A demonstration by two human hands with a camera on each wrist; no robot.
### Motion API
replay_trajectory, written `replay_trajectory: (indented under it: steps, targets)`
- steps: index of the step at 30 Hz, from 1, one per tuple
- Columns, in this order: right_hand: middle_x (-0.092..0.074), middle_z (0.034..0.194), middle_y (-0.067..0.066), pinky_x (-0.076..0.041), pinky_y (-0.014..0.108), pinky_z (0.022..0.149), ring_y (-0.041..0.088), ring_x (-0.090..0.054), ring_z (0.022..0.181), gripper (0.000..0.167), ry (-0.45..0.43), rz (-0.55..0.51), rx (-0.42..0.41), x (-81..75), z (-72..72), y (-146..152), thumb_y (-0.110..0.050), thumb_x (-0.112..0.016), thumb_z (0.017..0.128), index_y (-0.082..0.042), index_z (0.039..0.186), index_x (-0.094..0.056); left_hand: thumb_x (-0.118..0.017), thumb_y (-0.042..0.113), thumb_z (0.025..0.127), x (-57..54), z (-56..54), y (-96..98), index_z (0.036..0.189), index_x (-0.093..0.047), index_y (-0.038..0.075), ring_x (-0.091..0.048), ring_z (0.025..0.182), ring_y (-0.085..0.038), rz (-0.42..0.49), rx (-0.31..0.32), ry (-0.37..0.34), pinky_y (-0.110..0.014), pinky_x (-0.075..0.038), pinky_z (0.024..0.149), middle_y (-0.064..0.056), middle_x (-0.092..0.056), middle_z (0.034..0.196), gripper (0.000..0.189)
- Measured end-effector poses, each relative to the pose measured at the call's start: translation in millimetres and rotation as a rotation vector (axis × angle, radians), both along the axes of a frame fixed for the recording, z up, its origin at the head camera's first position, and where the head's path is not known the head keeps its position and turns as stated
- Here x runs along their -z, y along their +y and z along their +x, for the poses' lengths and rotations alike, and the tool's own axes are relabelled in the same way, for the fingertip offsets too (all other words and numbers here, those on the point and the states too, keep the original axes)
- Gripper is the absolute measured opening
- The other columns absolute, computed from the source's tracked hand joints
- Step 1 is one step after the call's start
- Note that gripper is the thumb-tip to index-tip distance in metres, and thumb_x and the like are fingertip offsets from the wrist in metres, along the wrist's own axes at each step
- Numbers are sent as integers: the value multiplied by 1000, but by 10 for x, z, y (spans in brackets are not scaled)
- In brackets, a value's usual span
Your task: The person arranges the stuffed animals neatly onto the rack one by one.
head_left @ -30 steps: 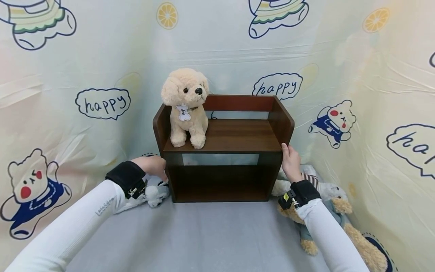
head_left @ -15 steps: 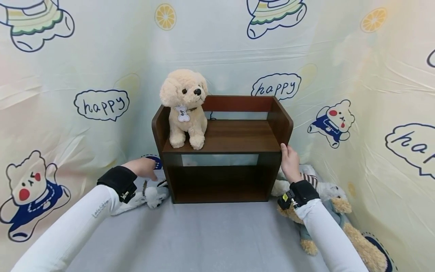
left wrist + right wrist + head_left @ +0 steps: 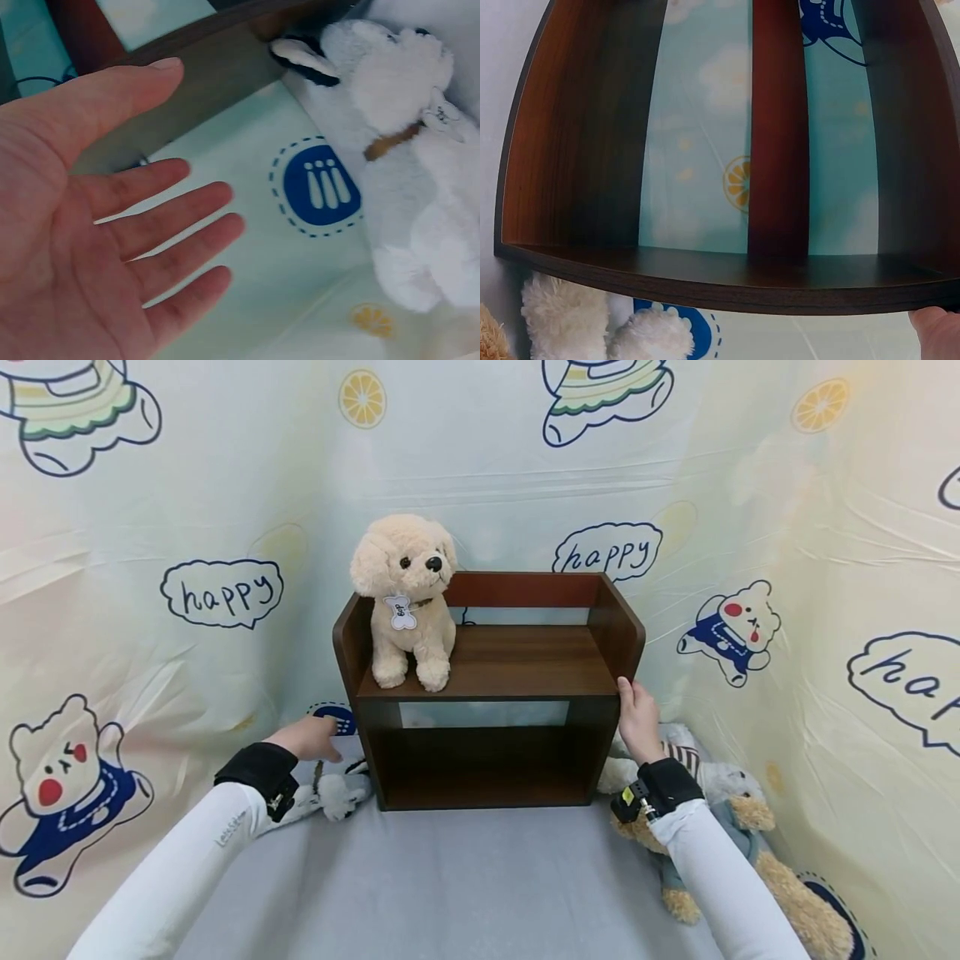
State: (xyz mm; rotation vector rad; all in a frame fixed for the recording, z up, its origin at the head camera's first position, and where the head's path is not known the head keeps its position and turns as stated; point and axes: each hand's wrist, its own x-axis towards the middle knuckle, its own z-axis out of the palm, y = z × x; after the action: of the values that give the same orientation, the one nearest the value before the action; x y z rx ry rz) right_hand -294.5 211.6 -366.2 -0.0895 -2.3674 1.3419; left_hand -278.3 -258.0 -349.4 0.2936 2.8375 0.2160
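My left hand (image 3: 307, 739) is left of the brown wooden shelf (image 3: 480, 664), its fingers spread and a gap between it and the side panel. Near it lies a white and grey plush animal (image 3: 382, 82) with a dark-edged ear and a brown collar. My right hand (image 3: 640, 722) touches the shelf's right side near its front edge, fingers fairly straight. Only a fingertip or thumb of it shows in the right wrist view, against the panel. A cream plush dog (image 3: 408, 602) with a bone-shaped tag sits upright on the upper shelf's left end.
Several plush toys, including a tan one (image 3: 806, 902), lie right of the shelf, partly behind my right arm. Printed fabric (image 3: 480, 468) hangs behind and at both sides. A grey cloth surface (image 3: 465, 877) lies beneath. A thin dark cord (image 3: 467, 617) shows behind the shelf.
My left hand has come off the shelf's left side and moved left, its fingers now spread. The right hand stays on the right side. The view has shifted slightly; the plush dog stays seated.
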Motion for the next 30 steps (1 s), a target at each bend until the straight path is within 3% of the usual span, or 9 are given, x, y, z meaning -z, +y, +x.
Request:
replay_trajectory:
  steps: [4,13,20,26,30]
  targets:
    - [-47,89,21,-30,35,68,31,-41,80,52,-5,2,10,-5,0,3,-40,-27,98,7,99,-50,-70,17,77,133,-46,-53,118,-46,-15,-49,106,-45,10,-1,38,-51,-42,87,-34,-50,117,56]
    - [-51,99,24,-33,37,72,32,-43,86,54,-19,-16,2,-13,5,8,-41,-27,98,7,105,-50,-72,15,75,319,-66,-111,113,-50,-14,-51,102,-44,-5,-22,106,-51,-43,84,-33,-53,111,53]
    - [-46,85,20,-31,36,67,31,-41,78,49,14,5,22,-31,14,-1,-38,-29,99,7,96,-50,-73,17,72,486,-84,-156,113,-52,-13,-48,101,-48,-73,-19,168,-55,-40,84,-32,-53,111,55]
    - [-50,91,21,-34,38,72,31,-43,83,47,22,16,5,-55,30,-28,-36,-30,99,6,96,-50,-76,17,68,602,-48,-193,116,-49,-15,-45,104,-51,-98,-4,191,-58,-37,87,-35,-50,114,64]
    - [-38,75,14,-30,34,65,29,-39,74,45,25,16,9,-49,40,-35,-35,-31,99,5,89,-48,-78,17,65,667,-35,-212,116,-49,-15,-45,104,-51,-108,-1,224,-59,-35,89,-33,-51,113,66]
